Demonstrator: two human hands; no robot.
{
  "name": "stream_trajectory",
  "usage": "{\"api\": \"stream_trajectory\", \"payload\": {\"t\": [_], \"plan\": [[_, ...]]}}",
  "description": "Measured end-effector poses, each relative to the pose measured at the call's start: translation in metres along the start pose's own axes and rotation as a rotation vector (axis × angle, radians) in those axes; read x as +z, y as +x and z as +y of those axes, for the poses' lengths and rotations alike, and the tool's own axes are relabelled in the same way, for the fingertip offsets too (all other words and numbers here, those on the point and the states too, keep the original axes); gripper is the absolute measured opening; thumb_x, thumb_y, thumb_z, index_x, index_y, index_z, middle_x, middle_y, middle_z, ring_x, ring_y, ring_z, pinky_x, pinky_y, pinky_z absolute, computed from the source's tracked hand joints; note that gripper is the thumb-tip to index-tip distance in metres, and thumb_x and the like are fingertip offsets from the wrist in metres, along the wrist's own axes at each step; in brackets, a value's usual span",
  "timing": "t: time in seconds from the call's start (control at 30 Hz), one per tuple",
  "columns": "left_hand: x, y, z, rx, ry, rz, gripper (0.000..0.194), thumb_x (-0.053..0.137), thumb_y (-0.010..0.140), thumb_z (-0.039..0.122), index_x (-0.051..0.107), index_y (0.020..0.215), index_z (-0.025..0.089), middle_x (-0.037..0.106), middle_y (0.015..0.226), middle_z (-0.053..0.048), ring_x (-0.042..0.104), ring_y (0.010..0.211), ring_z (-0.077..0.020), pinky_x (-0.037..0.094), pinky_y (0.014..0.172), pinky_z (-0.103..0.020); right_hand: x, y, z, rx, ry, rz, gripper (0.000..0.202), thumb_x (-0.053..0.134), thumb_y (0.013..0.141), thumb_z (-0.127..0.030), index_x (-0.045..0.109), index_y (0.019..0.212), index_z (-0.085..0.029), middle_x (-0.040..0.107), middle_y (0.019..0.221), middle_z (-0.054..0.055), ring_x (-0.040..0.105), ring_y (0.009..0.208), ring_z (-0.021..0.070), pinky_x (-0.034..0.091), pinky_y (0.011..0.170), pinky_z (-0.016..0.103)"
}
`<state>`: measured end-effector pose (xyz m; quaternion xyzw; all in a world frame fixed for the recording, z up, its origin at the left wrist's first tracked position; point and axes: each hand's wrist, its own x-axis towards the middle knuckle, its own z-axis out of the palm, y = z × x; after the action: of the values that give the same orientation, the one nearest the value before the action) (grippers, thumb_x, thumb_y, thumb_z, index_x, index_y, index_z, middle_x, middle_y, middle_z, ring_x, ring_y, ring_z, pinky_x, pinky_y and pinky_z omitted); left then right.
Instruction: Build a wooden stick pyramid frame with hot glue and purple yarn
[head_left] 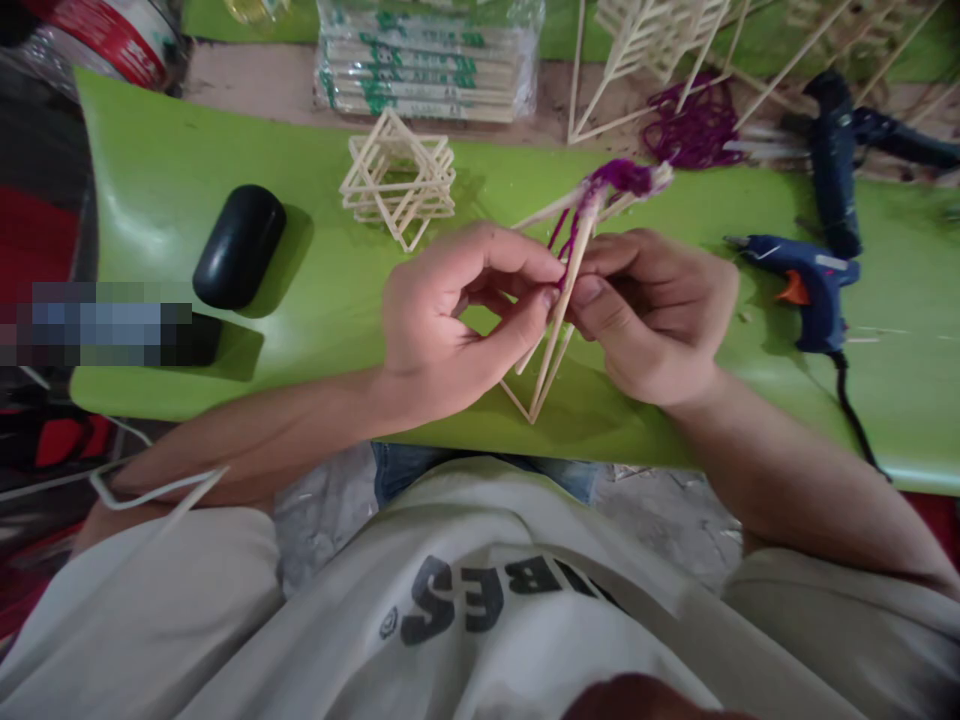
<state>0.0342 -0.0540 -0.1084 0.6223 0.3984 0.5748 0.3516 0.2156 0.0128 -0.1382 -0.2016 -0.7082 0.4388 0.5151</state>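
A frame of thin wooden sticks [546, 362] is between my two hands above the green table, one pointed corner toward me. Purple yarn [621, 178] wraps its far end, and strands of it run down to my fingertips. My left hand [469, 315] pinches the yarn between thumb and index finger, touching the sticks. On the other side, my right hand [649, 315] has its thumb and fingers closed on the stick frame. The fingertips of both hands nearly meet at the sticks.
A star-shaped stick structure [399, 182] and a black oval object [240, 247] stand left on the green table [322, 345]. At right lies a blue glue gun [814, 285] with a cord. Wrapped chopsticks [427, 70], purple yarn pile [694, 122] and a larger stick structure [652, 40] are behind.
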Motion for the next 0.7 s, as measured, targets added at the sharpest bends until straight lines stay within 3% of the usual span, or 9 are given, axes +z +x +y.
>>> {"api": "stream_trajectory", "payload": {"t": [0.07, 0.13, 0.23, 0.33, 0.4, 0.53, 0.7], "plan": [[-0.006, 0.0, -0.015, 0.058, 0.004, 0.027, 0.037, 0.083, 0.103, 0.058, 0.076, 0.12, 0.025, 0.084, 0.102, -0.001, 0.084, 0.105, -0.0177, 0.075, 0.093, -0.034, 0.002, -0.001, 0.001, 0.034, 0.038, 0.033, 0.019, 0.096, 0.093, -0.042, 0.087, 0.105, -0.029, 0.078, 0.081, -0.003, 0.063, 0.056, 0.0104, 0.049, 0.047, 0.024], [-0.01, 0.001, -0.025, 0.241, 0.006, 0.083, 0.03, 0.089, 0.101, 0.051, 0.078, 0.113, 0.026, 0.084, 0.101, 0.001, 0.081, 0.086, -0.0117, 0.071, 0.076, -0.026, 0.003, -0.001, 0.002, 0.082, 0.105, 0.041, 0.02, 0.096, 0.093, -0.043, 0.088, 0.104, -0.029, 0.08, 0.083, -0.002, 0.064, 0.055, 0.0104, 0.053, 0.048, 0.024], [-0.01, 0.003, -0.03, 0.341, 0.076, 0.153, 0.023, 0.093, 0.099, 0.04, 0.081, 0.112, 0.025, 0.083, 0.099, -0.001, 0.079, 0.083, -0.0113, 0.067, 0.067, -0.022, 0.002, 0.0, 0.004, 0.138, 0.199, -0.007, 0.023, 0.101, 0.087, -0.038, 0.09, 0.105, -0.03, 0.084, 0.084, 0.0, 0.065, 0.054, 0.0115, 0.055, 0.046, 0.025], [-0.01, 0.004, -0.026, 0.443, 0.107, 0.147, 0.027, 0.096, 0.096, 0.041, 0.082, 0.114, 0.026, 0.082, 0.094, 0.0, 0.077, 0.078, -0.0101, 0.061, 0.059, -0.019, -0.001, 0.002, 0.005, 0.17, 0.218, -0.027, 0.028, 0.105, 0.081, -0.041, 0.091, 0.103, -0.032, 0.086, 0.084, 0.001, 0.066, 0.053, 0.0138, 0.058, 0.046, 0.028], [-0.011, 0.004, -0.025, 0.37, 0.121, 0.134, 0.031, 0.097, 0.093, 0.043, 0.083, 0.115, 0.026, 0.082, 0.096, 0.0, 0.076, 0.08, -0.0108, 0.062, 0.061, -0.021, -0.003, 0.004, 0.004, 0.195, 0.215, -0.034, 0.026, 0.104, 0.083, -0.044, 0.09, 0.101, -0.032, 0.086, 0.084, 0.001, 0.067, 0.054, 0.0143, 0.058, 0.047, 0.028], [-0.013, 0.003, -0.029, 0.42, 0.102, 0.123, 0.034, 0.098, 0.091, 0.047, 0.082, 0.113, 0.026, 0.082, 0.093, 0.002, 0.073, 0.074, -0.0084, 0.058, 0.056, -0.02, -0.004, 0.008, 0.0, 0.179, 0.203, -0.089, 0.023, 0.103, 0.081, -0.037, 0.088, 0.097, -0.032, 0.085, 0.081, -0.001, 0.068, 0.056, 0.0151, 0.057, 0.047, 0.029], [-0.008, -0.001, -0.026, 0.361, 0.083, 0.154, 0.023, 0.096, 0.096, 0.035, 0.081, 0.11, 0.024, 0.081, 0.094, 0.0, 0.076, 0.077, -0.0097, 0.065, 0.062, -0.02, -0.003, 0.011, -0.003, 0.166, 0.113, -0.079, 0.021, 0.098, 0.084, -0.044, 0.081, 0.088, -0.033, 0.077, 0.073, -0.003, 0.061, 0.056, 0.0162, 0.05, 0.044, 0.031]]}}
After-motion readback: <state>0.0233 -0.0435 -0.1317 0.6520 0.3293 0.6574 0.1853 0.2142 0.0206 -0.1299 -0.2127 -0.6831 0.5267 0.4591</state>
